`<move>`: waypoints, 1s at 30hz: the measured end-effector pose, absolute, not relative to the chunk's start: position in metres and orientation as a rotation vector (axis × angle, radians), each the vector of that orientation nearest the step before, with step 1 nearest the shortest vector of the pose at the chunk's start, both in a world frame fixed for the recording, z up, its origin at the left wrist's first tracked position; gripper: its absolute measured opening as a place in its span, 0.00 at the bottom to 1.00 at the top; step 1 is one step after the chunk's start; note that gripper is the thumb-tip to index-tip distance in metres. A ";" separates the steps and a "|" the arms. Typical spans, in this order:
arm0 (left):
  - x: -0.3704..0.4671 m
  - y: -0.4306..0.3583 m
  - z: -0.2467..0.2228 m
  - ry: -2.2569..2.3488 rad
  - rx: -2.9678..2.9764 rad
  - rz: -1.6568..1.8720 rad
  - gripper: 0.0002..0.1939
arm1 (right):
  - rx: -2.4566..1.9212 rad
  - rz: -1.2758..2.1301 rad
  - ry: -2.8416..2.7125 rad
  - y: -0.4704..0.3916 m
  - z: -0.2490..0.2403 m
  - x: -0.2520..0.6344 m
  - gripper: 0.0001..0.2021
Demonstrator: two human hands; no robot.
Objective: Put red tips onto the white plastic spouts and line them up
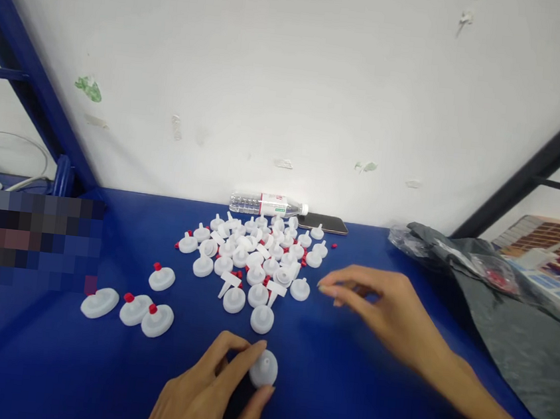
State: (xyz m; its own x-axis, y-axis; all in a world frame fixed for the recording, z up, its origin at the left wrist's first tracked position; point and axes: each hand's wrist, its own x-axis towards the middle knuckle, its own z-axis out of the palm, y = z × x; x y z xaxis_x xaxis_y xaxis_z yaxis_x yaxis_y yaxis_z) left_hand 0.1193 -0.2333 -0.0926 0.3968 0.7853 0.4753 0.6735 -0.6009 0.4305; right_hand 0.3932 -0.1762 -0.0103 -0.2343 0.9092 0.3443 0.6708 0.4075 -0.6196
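Note:
My left hand (209, 385) holds a white spout cap (264, 370), a round disc with a short nozzle pointing up, between thumb and fingers low over the blue table (364, 405). My right hand (389, 311) is to the right of a heap of similar white spout caps (239, 256). Its fingertips are drawn together, and anything between them is too small to make out. Small red tips (334, 246) lie in and around the heap, along with white T-shaped pieces (277, 289). At the left, several white caps (157, 321) carry red tips on their nozzles.
Behind the heap a clear plastic bottle (273, 205) lies on its side, next to a dark phone (326, 224). Grey plastic bags (502, 326) cover the right side of the table. A white wall (292, 91) rises behind, with blue frame posts (39, 71) at its sides.

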 end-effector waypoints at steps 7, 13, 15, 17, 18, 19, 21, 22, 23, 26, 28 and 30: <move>0.118 -0.232 -0.093 1.302 2.519 0.997 0.27 | -0.874 0.472 -2.213 -0.224 -0.025 0.330 0.12; 0.117 -0.234 -0.092 1.307 2.527 1.005 0.25 | -0.920 0.442 -2.319 -0.223 -0.044 0.324 0.14; 0.117 -0.234 -0.091 1.304 2.523 0.984 0.25 | -0.909 0.472 -2.257 -0.223 -0.046 0.324 0.12; 0.118 -0.235 -0.091 1.295 2.502 0.958 0.25 | -0.915 0.501 -2.172 -0.224 -0.047 0.324 0.08; 0.118 -0.234 -0.091 1.287 2.491 0.951 0.25 | -0.927 0.516 -2.137 -0.224 -0.048 0.324 0.06; 0.119 -0.234 -0.091 1.277 2.480 0.945 0.25 | -0.937 0.529 -2.110 -0.224 -0.049 0.324 0.05; 0.119 -0.234 -0.091 1.260 2.463 0.949 0.22 | -0.963 0.559 -2.091 -0.223 -0.051 0.324 0.05; 0.119 -0.234 -0.091 1.253 2.457 0.957 0.22 | -0.975 0.573 -2.093 -0.223 -0.051 0.323 0.05; 0.119 -0.233 -0.091 1.248 2.449 0.962 0.21 | -0.980 0.586 -2.099 -0.223 -0.050 0.323 0.06; 0.119 -0.234 -0.087 1.231 2.418 0.952 0.17 | -1.008 0.637 -2.117 -0.224 -0.045 0.323 0.04; 0.118 -0.236 -0.084 1.232 2.401 0.922 0.13 | -1.053 0.680 -2.130 -0.226 -0.038 0.323 0.06; 0.115 -0.237 -0.081 1.266 2.407 0.878 0.12 | -1.089 0.679 -2.133 -0.229 -0.031 0.324 0.09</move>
State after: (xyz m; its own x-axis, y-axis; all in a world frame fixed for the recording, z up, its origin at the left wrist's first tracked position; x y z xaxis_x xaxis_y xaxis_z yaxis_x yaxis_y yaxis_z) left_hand 0.1146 -0.2367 -0.0809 0.4304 0.8173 0.3830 0.6453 -0.5753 0.5026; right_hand 0.3240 -0.2287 -0.0314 -0.4513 0.8385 0.3054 0.5074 0.5227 -0.6851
